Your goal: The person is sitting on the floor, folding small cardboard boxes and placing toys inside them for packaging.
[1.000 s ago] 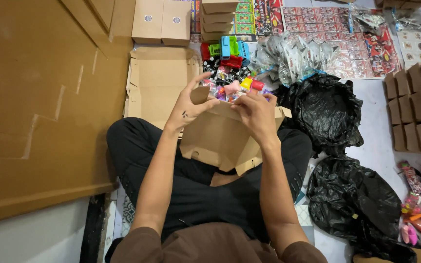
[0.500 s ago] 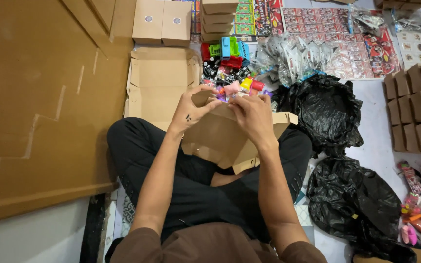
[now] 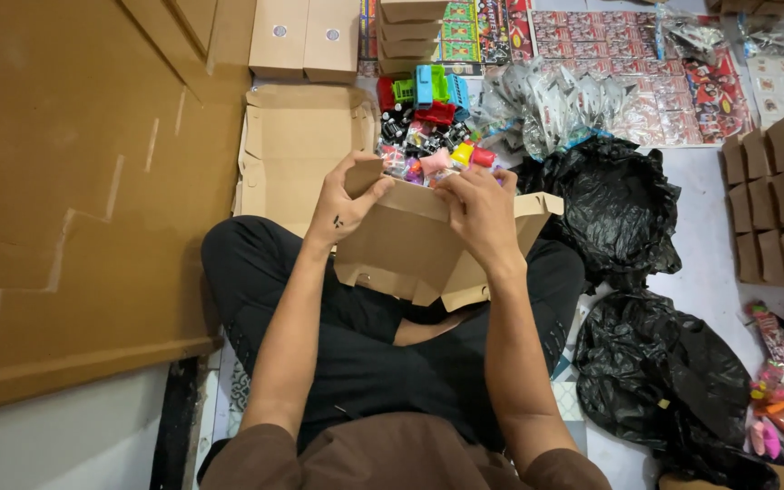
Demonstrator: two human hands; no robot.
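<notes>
I sit cross-legged and hold a brown die-cut cardboard box blank (image 3: 410,243) over my lap. My left hand (image 3: 345,200) grips its upper left flap, thumb pressed on the tab. My right hand (image 3: 483,213) grips the upper right edge, fingers curled over the fold. The blank is partly folded, with its far edge raised. Just beyond it lies a pile of small colourful plastic toys (image 3: 428,136).
A flat unfolded box blank (image 3: 297,150) lies on the floor ahead left. Large cardboard sheets (image 3: 74,181) fill the left. Finished small boxes (image 3: 306,38) stand at the top and several more (image 3: 778,200) at the right. Two black plastic bags (image 3: 610,204) (image 3: 673,381) lie right, clear packets (image 3: 555,104) beyond.
Both hands have closed tighter on the blank's top edge; my left fingers went from spread to gripping the flap. The blank has tilted and its right corner has risen.
</notes>
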